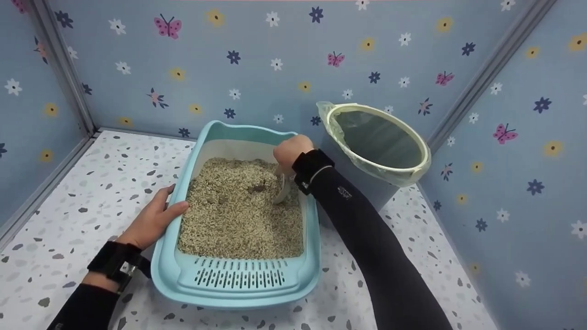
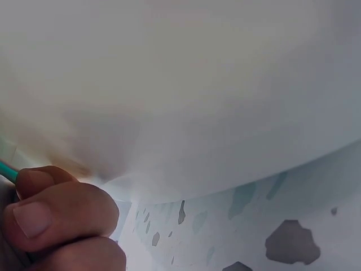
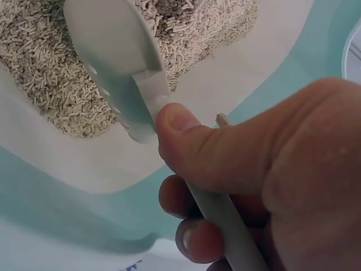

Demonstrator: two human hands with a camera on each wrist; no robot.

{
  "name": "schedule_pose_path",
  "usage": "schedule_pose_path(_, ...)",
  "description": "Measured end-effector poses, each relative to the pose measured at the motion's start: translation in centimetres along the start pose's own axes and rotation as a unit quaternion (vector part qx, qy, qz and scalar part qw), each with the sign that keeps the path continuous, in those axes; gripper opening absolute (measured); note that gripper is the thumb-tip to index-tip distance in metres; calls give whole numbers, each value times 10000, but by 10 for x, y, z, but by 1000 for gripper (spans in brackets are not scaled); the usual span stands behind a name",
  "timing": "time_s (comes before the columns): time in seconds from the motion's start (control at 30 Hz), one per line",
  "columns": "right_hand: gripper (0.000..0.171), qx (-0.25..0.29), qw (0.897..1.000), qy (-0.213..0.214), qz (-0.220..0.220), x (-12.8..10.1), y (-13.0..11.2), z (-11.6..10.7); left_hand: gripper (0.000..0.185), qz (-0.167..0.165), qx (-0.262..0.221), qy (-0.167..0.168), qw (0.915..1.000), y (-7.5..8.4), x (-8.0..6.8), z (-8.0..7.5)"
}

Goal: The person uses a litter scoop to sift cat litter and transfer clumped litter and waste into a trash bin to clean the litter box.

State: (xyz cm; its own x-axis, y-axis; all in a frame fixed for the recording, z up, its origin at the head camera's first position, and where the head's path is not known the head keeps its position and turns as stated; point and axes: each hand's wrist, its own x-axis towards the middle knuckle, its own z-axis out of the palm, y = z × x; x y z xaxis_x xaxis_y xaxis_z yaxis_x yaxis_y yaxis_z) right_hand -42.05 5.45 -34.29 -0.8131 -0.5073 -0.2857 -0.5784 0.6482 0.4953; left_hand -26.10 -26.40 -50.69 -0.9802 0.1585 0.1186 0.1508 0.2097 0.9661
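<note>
A light blue litter box [image 1: 238, 298] with a slotted front ledge holds pale pellet litter [image 1: 224, 224]. A dark clump [image 1: 257, 188] shows among the pellets. My left hand [image 1: 149, 222] grips the box's left rim, thumb over the top; in the left wrist view, its curled fingers [image 2: 67, 209] sit by the pale outer wall. At the box's right side, my right hand [image 1: 293, 150] holds a pale litter scoop [image 1: 284, 189]. The right wrist view shows the thumb [image 3: 192, 138] along the scoop's handle and the scoop's head low over the litter.
Right of the box stands a tall bin [image 1: 355, 176] with a cream rim and a translucent liner [image 1: 403, 176] folded over it. My right forearm passes in front of it. Flower-patterned panels [image 1: 257, 78] enclose the speckled white surface [image 1: 91, 192] at the back and both sides.
</note>
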Motion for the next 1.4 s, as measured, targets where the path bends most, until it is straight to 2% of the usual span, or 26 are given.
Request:
schedule_pose_path(0.13, 31, 441, 9990, -50, -11, 5, 3, 5, 74, -31, -24, 13, 10000, 0, -1, -1)
schedule_pose_path(0.27, 29, 765, 9971, -40, 20, 10, 2, 11, 76, -21, 32, 13, 10000, 0, -1, -2)
schedule_pose_path(0.43, 35, 1026, 9946, 67, -132, 16, -3, 17, 76, -19, 68, 55, 10000, -2, -2, -3)
schedule_pose_path(0.57, 42, 1464, 9886, 152, -306, 21, -9, 26, 77, -43, 48, 56, 10000, -3, -3, -2)
schedule_pose_path(0.73, 48, 2054, 9767, 260, -564, 26, -20, 38, 77, -29, 28, 21, 10000, -3, -3, 1)
schedule_pose_path(0.83, 39, 2505, 9651, 231, -734, 28, -28, 44, 76, 26, 13, -12, 10000, -3, -2, 3)
schedule_pose_path(0.9, 25, 2809, 9559, 251, -818, 29, -35, 47, 76, 56, -3, -14, 10000, -2, -1, 5)
schedule_pose_path(1.0, 22, 3171, 9434, 374, -897, 38, -43, 56, 77, 46, 20, 17, 10000, 0, 0, 6)
schedule_pose_path(1.07, 25, 3275, 9386, 467, -979, 44, -46, 61, 78, 31, 26, 25, 10000, 1, 1, 6)
schedule_pose_path(1.13, 35, 3357, 9355, 479, -994, 48, -48, 63, 78, 10, 33, 28, 10000, 1, 1, 6)
schedule_pose_path(1.4, 51, 3578, 9273, 319, -1051, 46, -53, 57, 76, 46, -7, 50, 10000, 0, -1, 2)
